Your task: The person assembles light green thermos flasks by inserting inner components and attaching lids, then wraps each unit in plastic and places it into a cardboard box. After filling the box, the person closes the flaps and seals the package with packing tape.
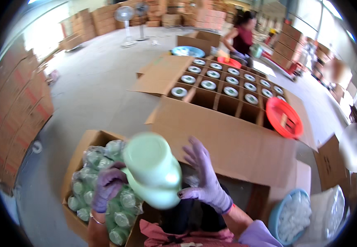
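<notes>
A brown cardboard box (76, 164), packed with plastic-wrapped pale green items, is seen at lower left. Ahead, a large open carton (228, 136) divided into square cells is laid out, most cells filled with round-topped jars (208, 85). A smaller open box (199, 40) is placed beyond it. Stacked brown cartons (16, 107) are lined along the left wall, and more (104, 18) at the far end.

Glossy plastic, matt cardboard, thin purple gloves

The pale green jar (153, 168) looks smooth, glossy plastic; both hands, left hand (107, 185) and right hand (205, 181), wear thin matt gloves. At 1 o'clock, the divided carton (228, 136) is dull brown cardboard; at 8 o'clock, clear crinkly wrap covers the boxed jars (100, 164).
</notes>
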`<state>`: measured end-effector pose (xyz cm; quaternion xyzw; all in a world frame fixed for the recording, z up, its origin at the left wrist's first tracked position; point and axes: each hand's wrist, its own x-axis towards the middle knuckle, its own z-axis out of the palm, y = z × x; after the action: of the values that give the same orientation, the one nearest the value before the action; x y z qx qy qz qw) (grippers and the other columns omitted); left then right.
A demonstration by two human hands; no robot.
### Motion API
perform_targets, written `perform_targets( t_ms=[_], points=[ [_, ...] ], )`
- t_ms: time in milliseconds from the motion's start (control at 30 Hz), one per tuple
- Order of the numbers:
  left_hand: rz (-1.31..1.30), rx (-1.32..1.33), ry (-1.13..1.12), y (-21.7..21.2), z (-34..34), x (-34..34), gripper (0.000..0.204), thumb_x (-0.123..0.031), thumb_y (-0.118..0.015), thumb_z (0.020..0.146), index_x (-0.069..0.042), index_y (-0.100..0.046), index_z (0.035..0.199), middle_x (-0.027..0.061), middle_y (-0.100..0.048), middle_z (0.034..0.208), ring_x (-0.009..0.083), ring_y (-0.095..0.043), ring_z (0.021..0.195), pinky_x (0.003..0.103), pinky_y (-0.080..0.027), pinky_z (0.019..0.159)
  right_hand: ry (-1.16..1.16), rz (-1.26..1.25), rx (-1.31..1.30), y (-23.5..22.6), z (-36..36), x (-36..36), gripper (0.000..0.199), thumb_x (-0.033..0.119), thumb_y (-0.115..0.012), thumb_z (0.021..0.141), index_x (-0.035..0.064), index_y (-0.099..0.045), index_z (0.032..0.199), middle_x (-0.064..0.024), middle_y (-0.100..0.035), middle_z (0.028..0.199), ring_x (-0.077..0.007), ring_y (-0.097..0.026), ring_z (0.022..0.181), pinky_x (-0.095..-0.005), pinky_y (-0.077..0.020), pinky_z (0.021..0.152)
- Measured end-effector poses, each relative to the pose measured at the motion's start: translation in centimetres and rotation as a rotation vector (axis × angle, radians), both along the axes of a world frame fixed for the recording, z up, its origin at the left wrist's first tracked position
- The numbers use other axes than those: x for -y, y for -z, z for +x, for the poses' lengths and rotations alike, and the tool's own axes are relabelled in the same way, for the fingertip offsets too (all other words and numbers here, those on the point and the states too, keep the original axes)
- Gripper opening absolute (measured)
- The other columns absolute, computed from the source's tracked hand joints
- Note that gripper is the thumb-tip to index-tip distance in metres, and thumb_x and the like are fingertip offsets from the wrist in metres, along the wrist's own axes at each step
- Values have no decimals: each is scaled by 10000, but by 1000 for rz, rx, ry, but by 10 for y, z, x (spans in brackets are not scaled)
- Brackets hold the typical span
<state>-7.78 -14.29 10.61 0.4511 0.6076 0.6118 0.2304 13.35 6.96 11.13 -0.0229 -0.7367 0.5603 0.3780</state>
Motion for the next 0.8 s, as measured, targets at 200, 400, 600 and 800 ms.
perform_targets(
  t_ms=[200,400,600,800],
  points=[
    [-32,835,729,78,136,-90,369,-191,-529,934,0,-540,1249,133,-488,1368,204,-461,1251,329,-381,1042,-74,292,268,-1,97,32,774,339,-848,670,10,-466,1257,-188,-509,1253,-378,-520,1170,-407,-426,1002],
    [202,572,605,125,193,-135,487,-316,-508,958,28,-487,1302,113,-538,1253,202,-540,1143,348,-430,1018,-79,-685,240,53,122,44,549,220,-772,774,61,-487,1215,-74,-506,1204,-198,-487,1141,-348,-392,1004],
    [30,749,571,109,161,-61,867,-691,-440,897,26,-413,1383,124,-546,1303,234,-549,1168,374,-426,1026,673,45,-126,-10,163,-97,592,125,-774,713,52,-423,1183,-88,-456,1169,-197,-466,1110,-352,-407,973],
    [-223,331,455,62,178,-64,693,-365,-657,882,21,-404,1400,117,-545,1309,197,-515,1206,333,-392,1044,1258,431,141,-56,189,-269,571,222,-841,695,8,-459,1060,-174,-489,1074,-334,-516,977,-417,-455,855]
  ],
)
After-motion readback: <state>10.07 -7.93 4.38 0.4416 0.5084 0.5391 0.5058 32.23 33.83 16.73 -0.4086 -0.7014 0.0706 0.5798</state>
